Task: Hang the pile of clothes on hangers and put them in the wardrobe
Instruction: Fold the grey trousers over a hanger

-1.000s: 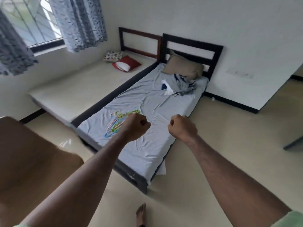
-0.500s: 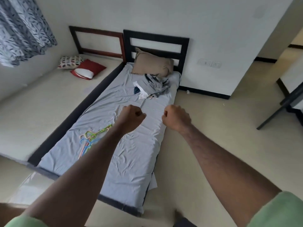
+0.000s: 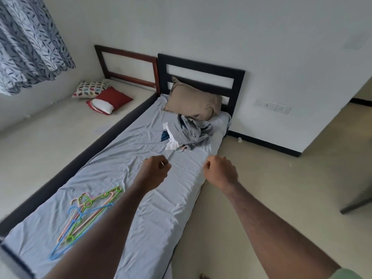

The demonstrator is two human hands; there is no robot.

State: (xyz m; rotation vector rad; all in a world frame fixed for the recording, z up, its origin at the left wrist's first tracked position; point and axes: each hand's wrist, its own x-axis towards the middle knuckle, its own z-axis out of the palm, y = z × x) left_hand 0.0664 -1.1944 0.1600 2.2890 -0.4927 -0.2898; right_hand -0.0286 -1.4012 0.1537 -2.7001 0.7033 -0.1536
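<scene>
A crumpled pile of clothes, grey, white and blue, lies near the head of the bed with the pale blue sheet, just below a tan pillow. Several plastic hangers, green, blue and pink, lie in a heap on the sheet near the foot. Both arms stretch out over the bed. My left hand is a closed fist holding nothing, above the sheet's middle. My right hand is also fisted and holds nothing, over the bed's right edge. No wardrobe is in view.
A second bed with a cream mattress adjoins on the left, carrying a red pillow and a patterned cushion. A curtain hangs top left. Beige floor spreads to the right, with a dark furniture leg at the edge.
The view has turned left-to-right and moved closer along the bed; the clothes pile now sits nearer. Both fists stay closed and held out in front.
</scene>
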